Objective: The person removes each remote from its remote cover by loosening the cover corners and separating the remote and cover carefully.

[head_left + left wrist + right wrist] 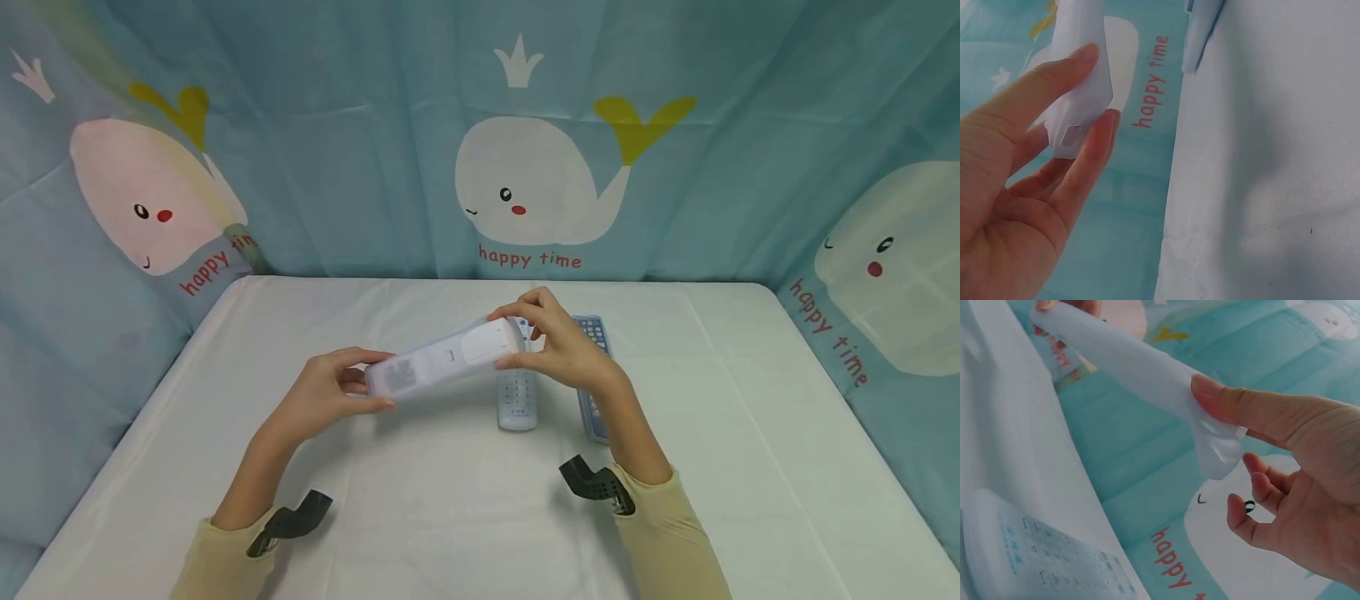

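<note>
A white remote control (427, 364) in a translucent soft cover is held up above the table, its back toward the head camera. My left hand (324, 393) grips its left end, thumb on one side and fingers on the other. At the opposite end my right hand (561, 343) pinches it between thumb and fingers. In the right wrist view, a loose flap of the cover (1219, 453) hangs down below the right thumb, while the other fingertips stand apart from it. The left wrist view shows a small slot in the cover's left end (1071, 136).
On the white table (435, 517), a pale remote control (517, 404) lies partly behind the held one. To its right lies a blue-edged remote control (591, 329), partly hidden by my right forearm. A blue curtain (360, 192) with printed whales surrounds the table's back and sides.
</note>
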`<act>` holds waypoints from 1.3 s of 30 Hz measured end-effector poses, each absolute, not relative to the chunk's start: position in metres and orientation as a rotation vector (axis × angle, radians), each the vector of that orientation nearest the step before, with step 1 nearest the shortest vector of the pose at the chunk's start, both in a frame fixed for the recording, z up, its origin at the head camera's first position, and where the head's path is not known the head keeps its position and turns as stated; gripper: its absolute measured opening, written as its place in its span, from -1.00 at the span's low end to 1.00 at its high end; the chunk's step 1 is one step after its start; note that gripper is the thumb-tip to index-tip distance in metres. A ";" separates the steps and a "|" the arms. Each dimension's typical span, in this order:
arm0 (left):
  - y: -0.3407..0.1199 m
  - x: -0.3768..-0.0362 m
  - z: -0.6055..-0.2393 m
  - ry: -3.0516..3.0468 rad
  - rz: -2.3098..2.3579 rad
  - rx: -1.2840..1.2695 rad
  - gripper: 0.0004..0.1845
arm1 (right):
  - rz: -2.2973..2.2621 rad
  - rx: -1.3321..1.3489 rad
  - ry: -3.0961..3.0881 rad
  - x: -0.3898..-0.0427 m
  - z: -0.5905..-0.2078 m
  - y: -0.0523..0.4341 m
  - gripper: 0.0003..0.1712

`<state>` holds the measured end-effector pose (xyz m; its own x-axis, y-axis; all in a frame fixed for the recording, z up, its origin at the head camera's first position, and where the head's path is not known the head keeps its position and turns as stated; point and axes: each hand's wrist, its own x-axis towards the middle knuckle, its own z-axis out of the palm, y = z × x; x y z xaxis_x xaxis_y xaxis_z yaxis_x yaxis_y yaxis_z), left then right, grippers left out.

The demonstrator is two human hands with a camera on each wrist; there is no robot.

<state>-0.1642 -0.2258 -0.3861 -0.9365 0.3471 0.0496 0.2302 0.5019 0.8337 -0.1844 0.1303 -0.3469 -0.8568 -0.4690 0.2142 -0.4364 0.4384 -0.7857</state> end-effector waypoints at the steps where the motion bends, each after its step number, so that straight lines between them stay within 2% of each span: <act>1: -0.226 -0.164 -0.386 2.612 1.420 0.499 -0.36 | -1.421 -0.838 2.637 -0.184 -0.347 0.131 -0.35; 8: -0.228 -0.163 -0.384 2.549 1.456 0.479 -0.35 | -1.458 -0.865 2.608 -0.184 -0.346 0.132 -0.35; 18: -0.242 -0.164 -0.382 2.366 1.578 0.515 -0.54 | -1.552 -0.909 2.508 -0.185 -0.342 0.133 -0.36; 39: -0.240 -0.161 -0.380 2.313 1.616 0.536 -0.58 | -1.566 -0.891 2.462 -0.188 -0.344 0.139 -0.35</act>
